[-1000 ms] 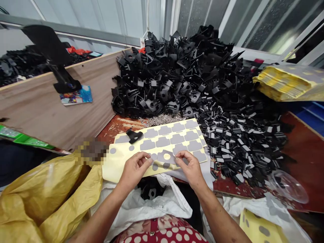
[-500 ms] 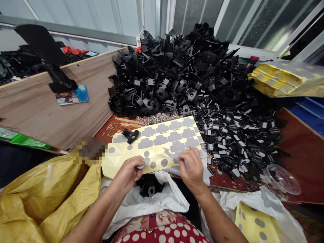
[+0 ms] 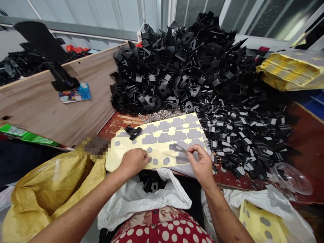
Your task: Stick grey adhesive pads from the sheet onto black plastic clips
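A grey die-cut sticker (image 3: pixel 178 147) with a hole in it is pinched between thumb and forefinger of my right hand (image 3: pixel 202 165), just above the yellow backing sheet (image 3: pixel 113 162). Rows of grey sticker shapes and loose round dots cover that sheet. My left hand (image 3: pixel 134 162) is closed, its fingertips down on the sheet beside a grey dot (image 3: pixel 150 159); whatever the fingers hold is hidden. A black plastic clip part (image 3: pixel 133 132) lies on the sheet's upper left.
Behind the sheet rises a large heap of black plastic parts (image 3: pixel 177 67). Small black pieces (image 3: pixel 235 135) spread to the right, near a clear plastic bowl (image 3: pixel 291 179). Small metal parts (image 3: pixel 162 115) lie behind the sheet. A white sack (image 3: pixel 121 199) hangs at the table edge; a yellow bag (image 3: pixel 50 192) sits left.
My left hand has come down onto the sheet with the small disc it held, now out of sight. My right hand now has the grey sticker lifted between its fingertips. The view has shifted slightly.
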Motion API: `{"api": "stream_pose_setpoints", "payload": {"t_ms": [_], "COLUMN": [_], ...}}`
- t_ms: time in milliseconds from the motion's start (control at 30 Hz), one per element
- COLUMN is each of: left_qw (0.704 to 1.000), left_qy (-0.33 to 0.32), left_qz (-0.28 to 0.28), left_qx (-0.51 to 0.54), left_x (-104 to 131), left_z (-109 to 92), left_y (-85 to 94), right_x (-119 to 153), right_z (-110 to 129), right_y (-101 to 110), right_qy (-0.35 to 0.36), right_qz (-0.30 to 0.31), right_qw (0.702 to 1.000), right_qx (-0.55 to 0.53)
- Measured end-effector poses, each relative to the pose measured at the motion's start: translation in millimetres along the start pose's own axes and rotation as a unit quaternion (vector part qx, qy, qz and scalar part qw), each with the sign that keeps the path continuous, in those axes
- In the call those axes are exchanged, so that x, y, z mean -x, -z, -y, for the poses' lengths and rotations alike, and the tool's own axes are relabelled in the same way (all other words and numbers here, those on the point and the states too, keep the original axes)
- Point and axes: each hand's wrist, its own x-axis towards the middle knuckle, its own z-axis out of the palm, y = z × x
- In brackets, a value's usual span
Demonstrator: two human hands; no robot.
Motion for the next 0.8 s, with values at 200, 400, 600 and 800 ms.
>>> {"api": "stream_pose_setpoints", "payload": {"t_ms": [200,400,600,800], "left_qw": [0.993,0.995,0.965,0.958], "left_qy": [0.058,0.059,0.199,0.193], "left_qz": [-0.032,-0.074,-0.146,-0.192], "left_qx": [-0.103,-0.015,-0.086,-0.089], "left_x": [6,13,-21,-83], "left_z": [7,31,59,49], "left_y": [1.9,12.5,52.1,54.2], "right_x": [6,13,11,11], "right_z": [-5,-19,-18,4], "right_y": [0,-5,-3,-4], "right_qy": [-0.022,-0.051,-0.061,-0.032], "right_qz": [0.023,0.034,0.025,0.055], "right_qw": [0.999,0.996,0.994,0.995], "right_qx": [-0.014,-0.062,-0.090,-0.081]}}
